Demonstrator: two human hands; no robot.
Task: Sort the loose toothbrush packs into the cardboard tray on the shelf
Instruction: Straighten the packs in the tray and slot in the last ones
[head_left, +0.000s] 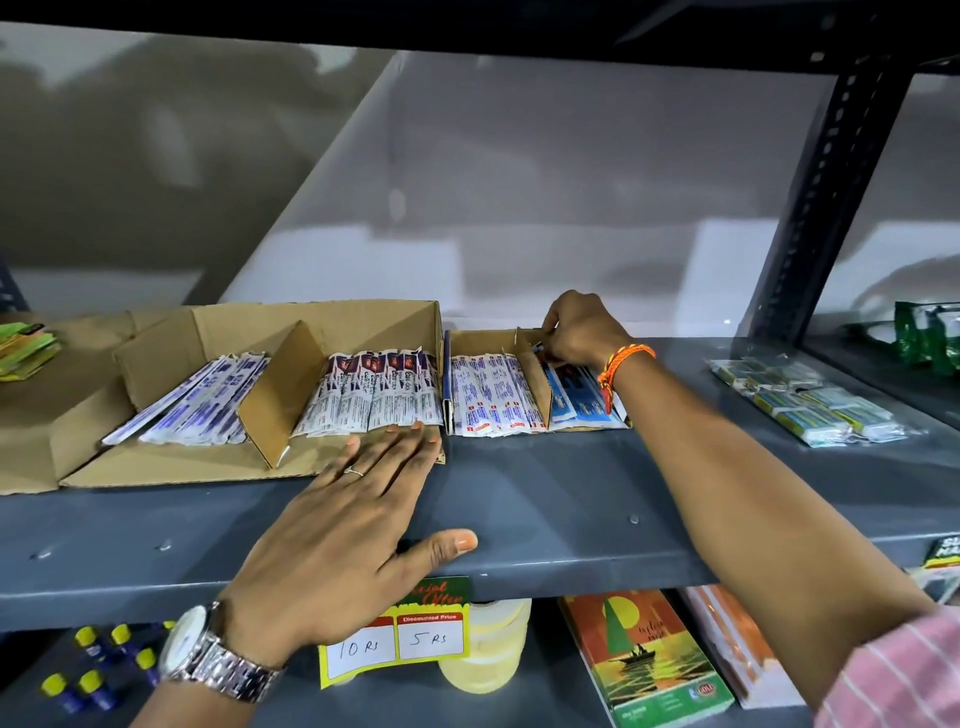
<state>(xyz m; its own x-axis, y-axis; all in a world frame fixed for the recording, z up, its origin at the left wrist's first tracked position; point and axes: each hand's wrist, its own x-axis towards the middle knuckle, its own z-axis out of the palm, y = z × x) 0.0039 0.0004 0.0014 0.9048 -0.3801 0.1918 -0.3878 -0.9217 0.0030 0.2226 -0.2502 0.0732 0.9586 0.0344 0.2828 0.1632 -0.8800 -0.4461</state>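
A large cardboard tray (363, 314) on the grey shelf (545, 493) holds two rows of white and purple toothbrush packs (374, 392), split by a cardboard divider (283, 389). To its right stands a smaller cardboard tray (478, 338) with white packs (488, 389) on the left and blue packs (571, 389) on the right. My left hand (343, 530) lies flat on the shelf's front, its fingertips touching the large tray's front edge. My right hand (576, 327) reaches into the back of the small tray, fingers pinched on the top ends of the blue packs.
Small greenish packets (805, 395) lie on the shelf at the right, near a black slotted upright (826, 176). Green items (26, 343) sit at the far left. Below the shelf are price tags (400, 639), tape rolls (488, 649), a colourful box (649, 660) and yellow-capped bottles (98, 670).
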